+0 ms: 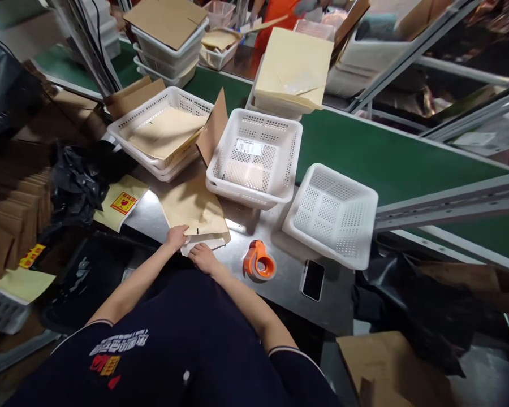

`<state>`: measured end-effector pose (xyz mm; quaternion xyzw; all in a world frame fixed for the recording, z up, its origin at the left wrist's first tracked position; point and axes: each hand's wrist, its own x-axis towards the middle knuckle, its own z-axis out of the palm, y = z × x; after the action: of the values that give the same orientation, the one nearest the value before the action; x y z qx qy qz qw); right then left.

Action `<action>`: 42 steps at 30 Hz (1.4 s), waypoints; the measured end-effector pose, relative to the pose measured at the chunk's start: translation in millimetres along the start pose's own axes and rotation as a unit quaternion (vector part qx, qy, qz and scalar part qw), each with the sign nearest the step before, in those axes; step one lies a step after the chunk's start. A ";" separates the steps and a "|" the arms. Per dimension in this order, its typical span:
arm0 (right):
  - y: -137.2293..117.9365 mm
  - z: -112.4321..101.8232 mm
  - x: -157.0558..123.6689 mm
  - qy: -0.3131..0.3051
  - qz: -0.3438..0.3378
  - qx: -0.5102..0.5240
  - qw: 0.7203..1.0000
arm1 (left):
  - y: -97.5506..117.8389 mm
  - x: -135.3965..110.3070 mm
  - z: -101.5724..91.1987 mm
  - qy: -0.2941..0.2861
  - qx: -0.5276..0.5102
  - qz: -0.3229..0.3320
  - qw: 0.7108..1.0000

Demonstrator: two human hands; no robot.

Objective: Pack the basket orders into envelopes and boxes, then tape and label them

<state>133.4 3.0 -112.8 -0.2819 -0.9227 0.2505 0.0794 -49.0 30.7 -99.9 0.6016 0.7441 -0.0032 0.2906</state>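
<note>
A yellow paper mailing envelope (193,206) lies on the metal table in front of me, its white-edged opening toward my body. My left hand (177,237) is closed on the envelope's near left corner. Close beside it, my right hand (203,259) has its fingers curled over the pale flap at the near edge; its fingertips are partly hidden. An orange tape dispenser (259,262) rests to the right of my right hand. What the envelope contains, if anything, cannot be seen.
Beyond the envelope, a white basket (254,155) holds a labelled packet; another basket (161,127) has envelopes. A white basket (333,215) and a phone (313,280) are on the right. A black crate (89,282) stands left. Behind runs a green conveyor belt (343,147).
</note>
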 end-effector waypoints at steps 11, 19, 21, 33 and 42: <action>12.5 -50.4 -62.1 0.174 0.097 0.019 0.980 | 7.6 -8.7 13.4 -0.016 -0.001 0.033 0.999; 57.6 -62.8 52.8 -0.050 -0.017 -0.135 0.989 | 5.8 -11.6 13.5 -0.005 0.013 0.037 0.999; 60.0 -57.5 71.5 -0.056 -0.012 -0.133 0.989 | 3.3 -14.9 15.1 0.008 0.006 0.028 1.000; 69.6 -49.5 78.1 -0.036 -0.004 -0.120 0.992 | -15.1 -23.9 15.4 0.025 -0.004 -0.023 0.999; 80.8 -43.7 46.8 -0.055 -0.060 -0.100 0.992 | -23.9 -19.6 19.9 0.036 0.053 0.026 0.998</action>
<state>146.0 105.3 -115.9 -0.2180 -0.9615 0.1665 0.0150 -59.8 -0.4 -116.1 0.6347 0.7372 -0.0136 0.2314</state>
